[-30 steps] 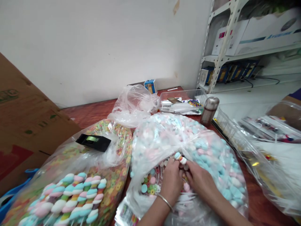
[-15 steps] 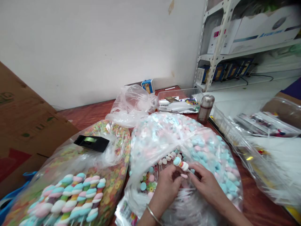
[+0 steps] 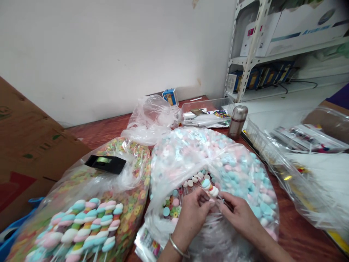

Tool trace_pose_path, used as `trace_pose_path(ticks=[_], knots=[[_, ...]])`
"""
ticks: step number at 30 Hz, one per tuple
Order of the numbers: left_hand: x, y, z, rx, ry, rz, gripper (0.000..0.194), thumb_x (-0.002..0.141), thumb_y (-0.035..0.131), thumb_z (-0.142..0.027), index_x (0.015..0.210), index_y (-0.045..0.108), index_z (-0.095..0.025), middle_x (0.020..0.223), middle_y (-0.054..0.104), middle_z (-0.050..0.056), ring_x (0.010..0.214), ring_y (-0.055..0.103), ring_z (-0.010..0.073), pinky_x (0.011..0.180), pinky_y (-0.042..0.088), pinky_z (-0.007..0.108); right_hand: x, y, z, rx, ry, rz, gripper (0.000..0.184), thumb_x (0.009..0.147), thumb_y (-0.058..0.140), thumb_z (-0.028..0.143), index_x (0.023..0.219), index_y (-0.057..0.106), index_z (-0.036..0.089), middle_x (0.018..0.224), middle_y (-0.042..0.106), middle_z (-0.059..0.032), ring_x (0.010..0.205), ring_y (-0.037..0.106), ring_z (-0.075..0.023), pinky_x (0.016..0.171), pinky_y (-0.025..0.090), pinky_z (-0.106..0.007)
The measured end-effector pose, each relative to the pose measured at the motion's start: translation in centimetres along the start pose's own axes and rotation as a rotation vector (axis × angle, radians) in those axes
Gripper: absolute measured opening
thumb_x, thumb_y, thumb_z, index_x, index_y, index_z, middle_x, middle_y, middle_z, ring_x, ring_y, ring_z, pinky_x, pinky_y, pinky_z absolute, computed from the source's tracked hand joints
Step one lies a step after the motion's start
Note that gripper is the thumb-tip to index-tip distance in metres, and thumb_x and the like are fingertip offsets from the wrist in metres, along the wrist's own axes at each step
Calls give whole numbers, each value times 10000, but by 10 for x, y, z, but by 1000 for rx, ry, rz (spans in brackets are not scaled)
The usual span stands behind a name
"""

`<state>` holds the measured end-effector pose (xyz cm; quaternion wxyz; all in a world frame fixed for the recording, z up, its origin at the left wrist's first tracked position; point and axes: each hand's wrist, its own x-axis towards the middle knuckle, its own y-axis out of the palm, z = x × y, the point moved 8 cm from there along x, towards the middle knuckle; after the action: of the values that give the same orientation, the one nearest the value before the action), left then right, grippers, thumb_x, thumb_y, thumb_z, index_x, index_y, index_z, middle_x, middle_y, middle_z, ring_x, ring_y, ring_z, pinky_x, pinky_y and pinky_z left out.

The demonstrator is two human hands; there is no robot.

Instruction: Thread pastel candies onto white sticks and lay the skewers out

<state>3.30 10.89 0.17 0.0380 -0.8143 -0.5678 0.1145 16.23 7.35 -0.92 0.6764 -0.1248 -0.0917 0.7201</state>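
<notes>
A short candy skewer point(image 3: 209, 187), with a blue-and-white piece, orange rings and a white piece threaded on it, sits between my hands. My right hand point(image 3: 237, 213) pinches its stick, the fingers closed. My left hand point(image 3: 194, 209), a bangle on its wrist, is closed at the lower end of the skewer around a small pink marshmallow point(image 3: 212, 200), partly hidden by the fingers. Beneath both hands lies an opened clear bag of pink and blue marshmallows point(image 3: 245, 178). Inside its opening are loose round candies and rings point(image 3: 174, 203).
Finished-looking marshmallow skewers point(image 3: 87, 225) lie on a bag of ring candies point(image 3: 136, 200) at left, beside a black dispenser-like object point(image 3: 105, 164). Behind stand a clear tray point(image 3: 188, 105) and metal flask point(image 3: 237, 122). A cardboard box point(image 3: 32, 153) borders the left; a plastic container point(image 3: 283, 182) the right.
My left fingers have brought the pink marshmallow up closer to the skewer's lower end, and my hands are nearer together. The view has shifted slightly.
</notes>
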Motion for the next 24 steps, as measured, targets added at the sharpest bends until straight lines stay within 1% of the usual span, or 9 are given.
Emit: trace_pose_path(ticks=[3, 6, 8, 9, 12, 14, 17, 21, 24], knots=[[1, -3, 3, -70, -29, -55, 137, 749, 697, -227, 873, 676, -174, 729, 687, 22, 653, 614, 170, 602, 469, 242, 0, 2, -2, 157, 1, -8, 282, 890, 530, 361, 1054, 661, 172, 883, 691, -27, 855, 629, -207, 794, 485, -294], [-1, 4, 7, -174, -54, 18, 236, 782, 687, -278, 990, 714, -171, 859, 731, 58, 764, 657, 199, 700, 513, 280, 1, 2, -11, 301, 12, -68, 287, 890, 538, 405, 1005, 658, 172, 871, 691, -31, 854, 632, -207, 823, 490, -312], [-3, 11, 9, -254, -61, 69, 278, 785, 696, -303, 1028, 725, -171, 965, 740, 76, 877, 668, 224, 793, 521, 309, 2, 3, -18, 322, 23, -114, 291, 872, 563, 432, 965, 656, 173, 833, 683, -24, 838, 635, -209, 795, 501, -306], [-4, 14, 10, -289, -64, 71, 294, 778, 708, -307, 1038, 726, -171, 996, 740, 80, 916, 668, 232, 826, 518, 317, 3, 3, -20, 317, 23, -134, 296, 865, 570, 442, 958, 653, 174, 838, 682, -25, 843, 636, -211, 784, 504, -303], [-6, 16, 18, -349, -86, 7, 315, 772, 720, -308, 1051, 712, -164, 988, 745, 83, 895, 684, 223, 832, 527, 317, 2, 3, -22, 289, 20, -172, 301, 862, 574, 445, 980, 653, 180, 914, 677, -38, 875, 630, -213, 795, 500, -301], [-5, 12, 23, -362, -111, -66, 274, 764, 727, -314, 982, 705, -150, 910, 750, 78, 822, 695, 203, 780, 542, 296, -4, -4, -19, 185, -3, -229, 283, 883, 543, 427, 978, 658, 188, 927, 664, -44, 916, 617, -216, 824, 484, -297], [-3, 1, 31, -431, -180, -193, 255, 711, 770, -336, 841, 661, -146, 788, 736, 56, 732, 694, 184, 683, 554, 265, -21, -15, -11, -118, -53, -266, 279, 939, 443, 391, 981, 651, 211, 878, 647, -38, 879, 619, -194, 783, 481, -268], [-1, -14, 36, -552, -248, -304, 338, 641, 817, -356, 824, 624, -149, 792, 726, 47, 725, 701, 188, 663, 571, 276, -46, -16, -4, -442, -115, -177, 271, 965, 390, 357, 968, 641, 255, 821, 666, -24, 759, 648, -164, 667, 490, -221], [-1, -17, 36, -554, -259, -339, 355, 629, 825, -350, 834, 620, -146, 754, 721, 41, 705, 699, 186, 650, 572, 276, -59, -15, 2, -603, -146, -159, 267, 968, 381, 348, 937, 636, 275, 774, 678, -14, 684, 650, -158, 615, 483, -209]])
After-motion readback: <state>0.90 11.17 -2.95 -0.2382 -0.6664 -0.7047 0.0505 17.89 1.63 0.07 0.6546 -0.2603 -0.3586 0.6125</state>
